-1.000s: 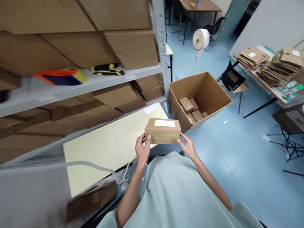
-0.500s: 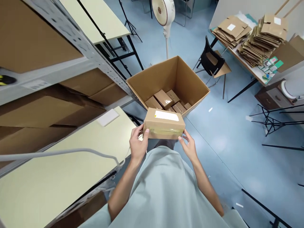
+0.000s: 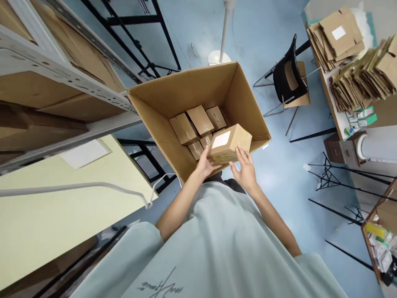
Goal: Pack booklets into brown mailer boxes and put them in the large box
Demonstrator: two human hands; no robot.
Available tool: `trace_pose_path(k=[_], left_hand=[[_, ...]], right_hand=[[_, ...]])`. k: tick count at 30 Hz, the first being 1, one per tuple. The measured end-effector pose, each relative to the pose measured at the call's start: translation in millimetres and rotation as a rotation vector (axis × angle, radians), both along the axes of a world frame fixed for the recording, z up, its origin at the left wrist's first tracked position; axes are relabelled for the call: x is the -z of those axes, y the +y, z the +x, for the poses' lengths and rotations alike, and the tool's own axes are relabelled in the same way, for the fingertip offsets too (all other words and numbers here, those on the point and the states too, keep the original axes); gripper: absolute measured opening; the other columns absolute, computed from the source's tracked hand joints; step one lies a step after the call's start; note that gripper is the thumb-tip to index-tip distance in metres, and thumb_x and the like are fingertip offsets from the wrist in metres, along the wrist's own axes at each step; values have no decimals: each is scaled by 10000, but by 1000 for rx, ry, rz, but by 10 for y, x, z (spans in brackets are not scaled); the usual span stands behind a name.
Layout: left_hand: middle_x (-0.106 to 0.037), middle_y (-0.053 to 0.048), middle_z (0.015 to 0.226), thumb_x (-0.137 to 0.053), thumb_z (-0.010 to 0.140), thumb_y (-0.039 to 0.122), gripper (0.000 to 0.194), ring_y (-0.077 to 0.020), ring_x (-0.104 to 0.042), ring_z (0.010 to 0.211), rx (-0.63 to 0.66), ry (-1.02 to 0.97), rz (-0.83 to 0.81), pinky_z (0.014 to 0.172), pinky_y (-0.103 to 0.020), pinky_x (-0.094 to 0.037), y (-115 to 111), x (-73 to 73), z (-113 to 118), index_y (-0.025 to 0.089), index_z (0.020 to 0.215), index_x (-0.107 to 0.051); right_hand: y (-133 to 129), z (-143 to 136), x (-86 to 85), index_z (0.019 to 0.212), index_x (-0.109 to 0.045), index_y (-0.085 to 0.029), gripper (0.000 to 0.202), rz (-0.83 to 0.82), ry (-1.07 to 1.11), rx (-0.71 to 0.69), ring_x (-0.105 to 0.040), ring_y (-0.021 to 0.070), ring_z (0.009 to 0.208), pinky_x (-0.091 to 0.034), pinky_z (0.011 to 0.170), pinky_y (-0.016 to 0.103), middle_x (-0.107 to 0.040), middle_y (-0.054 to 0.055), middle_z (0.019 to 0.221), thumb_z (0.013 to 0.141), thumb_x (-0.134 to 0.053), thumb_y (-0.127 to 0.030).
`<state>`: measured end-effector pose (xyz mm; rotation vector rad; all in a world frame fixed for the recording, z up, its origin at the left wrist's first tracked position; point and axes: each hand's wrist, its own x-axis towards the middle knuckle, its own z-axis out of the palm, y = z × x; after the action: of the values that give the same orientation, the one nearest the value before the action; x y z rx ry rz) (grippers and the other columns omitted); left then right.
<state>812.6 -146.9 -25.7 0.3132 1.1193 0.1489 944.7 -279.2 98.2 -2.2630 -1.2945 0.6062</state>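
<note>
A small cardboard box with a white label and shiny tape is held tilted over the near right part of a large open carton. My left hand grips its left end, thumb and fingers around the lower corner. On the right end, my right hand presses its fingers against the side. Inside the carton lie several similar small boxes, packed side by side. The held box hides part of the carton's near right corner.
A pale yellow table with a white cable stands at left, below a metal shelf of cartons. A fan stand is behind the carton. To the right are a black chair and stacks of flattened cardboard.
Both hands have moved forward with the small box, from in front of the carton to over its opening. The box is now turned and tilted. My view has tipped further down.
</note>
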Motion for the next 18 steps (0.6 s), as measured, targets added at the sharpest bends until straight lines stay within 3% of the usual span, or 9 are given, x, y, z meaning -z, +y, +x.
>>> trace_pose_path(k=[3, 7, 9, 11, 14, 18], left_hand=[[-667, -240, 1515, -508, 989, 745, 838, -379, -717, 1321, -133, -50, -97, 1071, -561, -629, 77, 240, 262, 149, 1578, -520], [-767, -192, 1376, -537, 1006, 619, 688, -357, -744, 1278, -313, -98, -49, 1117, -505, -620, 84, 527, 389, 109, 1454, -646], [-794, -171, 1322, -538, 1021, 611, 644, -366, -741, 1283, -357, -130, -11, 1124, -503, -618, 84, 626, 435, 108, 1391, -693], [-783, -168, 1356, -573, 1027, 590, 610, -370, -715, 1333, -419, -113, 32, 1134, -507, -613, 104, 702, 524, 118, 1395, -692], [-687, -169, 1530, -631, 1037, 508, 548, -337, -639, 1448, -502, -51, 93, 1163, -484, -600, 167, 834, 773, 155, 1456, -643], [-600, -169, 1625, -630, 1064, 406, 470, -291, -606, 1482, -611, 13, 16, 1160, -448, -604, 235, 1190, 1253, 185, 1477, -597]], right_hand=[[214, -2, 86, 1737, -403, -206, 672, -109, 2, -175, -396, 368, 1614, -345, 1354, 594, -378, 75, 1796, 1099, -518, -384], [342, 61, 137, 1724, -432, -232, 636, -179, 81, -406, -418, 348, 1607, -359, 1348, 551, -396, 71, 1790, 1108, -509, -370], [466, 300, 182, 1713, -451, -268, 618, -163, 97, -492, -406, 339, 1618, -335, 1357, 557, -427, 70, 1773, 1121, -504, -436], [695, 698, 313, 1733, -403, -284, 699, -148, 64, -468, -346, 378, 1649, -292, 1358, 620, -398, 99, 1780, 1105, -531, -563], [1195, 1411, 746, 1790, -210, -270, 943, -196, 59, -329, -387, 446, 1615, -374, 1288, 653, -335, 187, 1769, 1044, -573, -718], [1768, 2103, 1628, 1798, -110, -265, 1092, -331, 147, -332, -608, 452, 1402, -440, 1209, 680, -502, 226, 1583, 985, -631, -776]])
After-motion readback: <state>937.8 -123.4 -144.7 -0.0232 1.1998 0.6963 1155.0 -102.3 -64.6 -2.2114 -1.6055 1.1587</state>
